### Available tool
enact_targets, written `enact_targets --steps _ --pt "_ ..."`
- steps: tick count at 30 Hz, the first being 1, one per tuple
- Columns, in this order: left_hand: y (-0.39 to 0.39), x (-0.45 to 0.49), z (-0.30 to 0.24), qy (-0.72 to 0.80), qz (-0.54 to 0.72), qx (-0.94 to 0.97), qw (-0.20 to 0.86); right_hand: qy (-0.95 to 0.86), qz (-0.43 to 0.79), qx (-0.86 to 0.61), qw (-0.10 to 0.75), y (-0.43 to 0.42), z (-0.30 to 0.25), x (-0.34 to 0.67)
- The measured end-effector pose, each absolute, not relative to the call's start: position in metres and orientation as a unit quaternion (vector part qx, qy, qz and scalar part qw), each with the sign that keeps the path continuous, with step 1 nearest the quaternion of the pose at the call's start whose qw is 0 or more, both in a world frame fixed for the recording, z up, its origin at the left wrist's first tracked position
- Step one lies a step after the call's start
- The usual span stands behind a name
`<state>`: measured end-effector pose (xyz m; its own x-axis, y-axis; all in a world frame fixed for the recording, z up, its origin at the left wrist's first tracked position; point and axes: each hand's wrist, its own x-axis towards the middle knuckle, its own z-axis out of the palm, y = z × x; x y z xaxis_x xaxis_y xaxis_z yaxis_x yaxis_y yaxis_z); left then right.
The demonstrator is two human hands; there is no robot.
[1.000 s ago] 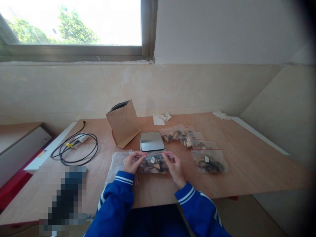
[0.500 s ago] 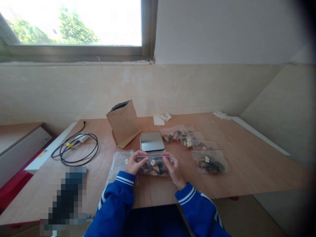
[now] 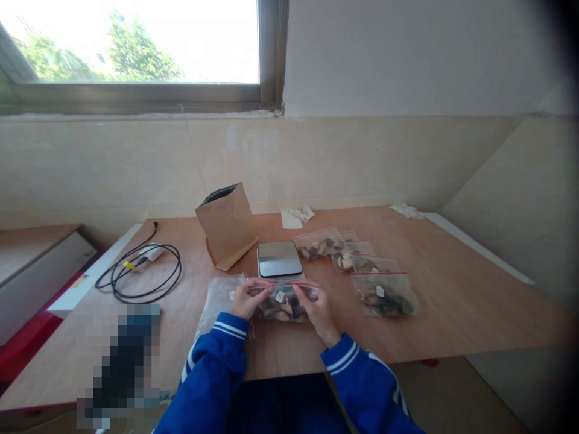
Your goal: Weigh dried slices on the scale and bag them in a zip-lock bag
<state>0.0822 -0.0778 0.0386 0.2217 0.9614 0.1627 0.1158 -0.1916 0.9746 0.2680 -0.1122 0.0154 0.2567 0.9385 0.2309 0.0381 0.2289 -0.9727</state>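
Between my hands is a clear zip bag [image 3: 284, 310] with a red seal line and a small white label, filled with dark and tan dried pieces that look like mushroom slices. My left hand [image 3: 248, 299] pinches its top edge at the left. Along the same seal, my right hand [image 3: 318, 307] pinches with thumb and fingers, right of the label. Just behind the bag sits a flat scale [image 3: 279, 259] with a shiny plate. Flat clear bags [image 3: 219, 298] lie partly under my left hand and sleeve.
Several filled zip bags [image 3: 384, 298] lie overlapping to the right. A brown paper pouch [image 3: 228, 226] stands open-topped behind on the left. A coiled black cable [image 3: 145, 296] and a blurred-out dark object [image 3: 124, 361] are at the left. Crumpled white paper [image 3: 303, 214] lies near the wall.
My right hand's fingertips have slid a little to the left along the bag's seal. My left hand and the bag have stayed nearly in place.
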Motion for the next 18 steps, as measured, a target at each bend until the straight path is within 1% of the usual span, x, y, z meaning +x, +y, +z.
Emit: enact_targets --steps 9,14,18 --pt "-0.0771 0.0813 0.0341 0.465 0.452 0.62 0.442 -0.463 0.384 -0.516 0.61 -0.1125 0.0125 0.2649" --pt "-0.0783 0.0813 0.0343 0.453 0.438 0.64 0.439 -0.486 0.391 -0.479 0.618 -0.1127 0.0143 0.2652" --pt "-0.0779 0.0816 0.0307 0.441 0.438 0.646 0.443 -0.506 0.413 -0.461 0.601 -0.1116 0.0121 0.2656"
